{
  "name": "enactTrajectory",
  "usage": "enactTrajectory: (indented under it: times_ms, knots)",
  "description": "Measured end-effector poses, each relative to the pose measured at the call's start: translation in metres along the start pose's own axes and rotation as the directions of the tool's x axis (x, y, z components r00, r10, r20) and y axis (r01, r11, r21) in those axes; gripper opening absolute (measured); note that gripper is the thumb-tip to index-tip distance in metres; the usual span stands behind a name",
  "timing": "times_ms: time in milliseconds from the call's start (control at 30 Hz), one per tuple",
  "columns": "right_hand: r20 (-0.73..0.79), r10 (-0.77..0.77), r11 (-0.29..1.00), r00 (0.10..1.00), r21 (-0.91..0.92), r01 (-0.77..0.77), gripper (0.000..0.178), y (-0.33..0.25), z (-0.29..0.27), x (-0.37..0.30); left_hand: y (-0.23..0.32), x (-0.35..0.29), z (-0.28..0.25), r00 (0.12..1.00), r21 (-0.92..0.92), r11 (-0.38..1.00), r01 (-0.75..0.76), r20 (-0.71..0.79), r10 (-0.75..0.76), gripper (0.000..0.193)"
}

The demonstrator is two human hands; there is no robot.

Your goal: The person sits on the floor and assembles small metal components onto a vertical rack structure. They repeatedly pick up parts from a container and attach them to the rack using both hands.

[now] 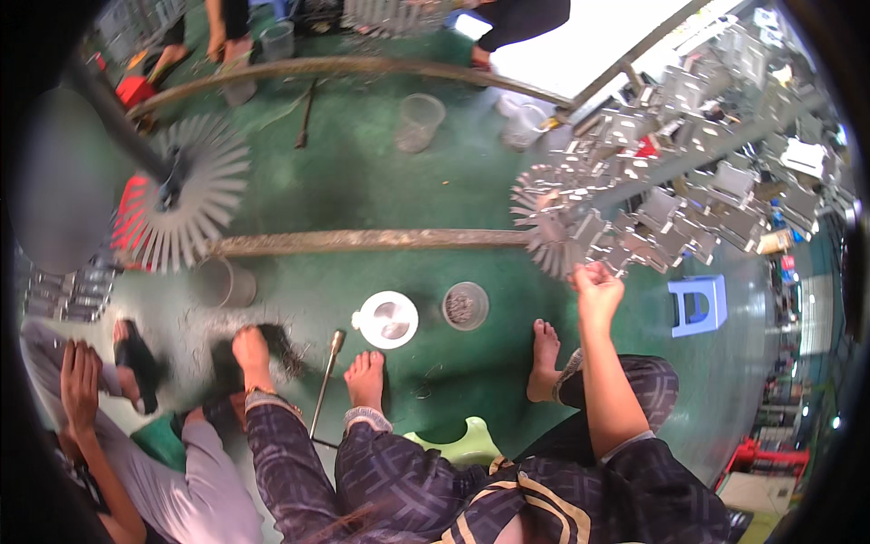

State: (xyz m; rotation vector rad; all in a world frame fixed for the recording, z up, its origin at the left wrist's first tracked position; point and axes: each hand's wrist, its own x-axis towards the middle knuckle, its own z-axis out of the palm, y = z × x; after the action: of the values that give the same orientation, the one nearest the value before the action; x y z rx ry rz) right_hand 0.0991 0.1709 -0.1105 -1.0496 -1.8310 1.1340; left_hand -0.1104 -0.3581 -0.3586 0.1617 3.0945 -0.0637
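Note:
My right hand reaches up at the right, its thumb and fingers pinched together at the edge of a grey slotted disc. What they grip is too small to make out. Beside the fingertips is a dense cluster of bent sheet-metal pieces around a long bar. At the left, what appears to be my left hand extends from a dark patterned sleeve, below a grey bucket; its fingers are unclear. Farther left, a second slotted disc stands on a pole.
A white dish and a tub of small parts stand on the green floor. Near them lies a T-handled metal tool. A wooden rail crosses ahead. A co-worker's hand is at left; a blue stool stands right.

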Motion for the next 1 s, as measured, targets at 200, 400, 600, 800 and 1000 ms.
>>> enactTrajectory:
  times_ms: [200, 400, 600, 800, 1000]
  knots:
    - [-0.040, 0.028, 1.000, 0.999, 0.014, -0.028, 0.014, -0.010, -0.006, -0.007, 0.036, -0.013, -0.056, 0.971, -0.308, 0.944, 0.115, -0.168, -0.173, 0.005]
    - [-0.020, 0.051, 0.998, 0.999, 0.041, -0.050, 0.016, -0.013, -0.007, -0.015, 0.079, -0.048, -0.174, 0.922, -0.724, 0.674, -0.146, -0.346, -0.172, 0.005]
    - [-0.068, 0.016, 0.999, 0.998, 0.037, -0.014, 0.017, -0.005, -0.014, -0.014, 0.138, -0.040, -0.247, 0.937, -0.880, 0.378, -0.289, -0.340, -0.075, 0.008]
    - [-0.057, 0.026, 0.999, 0.998, 0.026, -0.025, 0.017, -0.007, -0.011, -0.018, 0.169, -0.069, -0.263, 0.939, -0.942, 0.213, -0.258, -0.194, 0.283, 0.005]
    - [-0.036, -0.017, 1.000, 0.999, 0.013, 0.018, 0.015, -0.008, -0.014, -0.018, 0.195, -0.094, -0.268, 0.740, -0.974, 0.174, -0.146, 0.010, 0.673, 0.009]
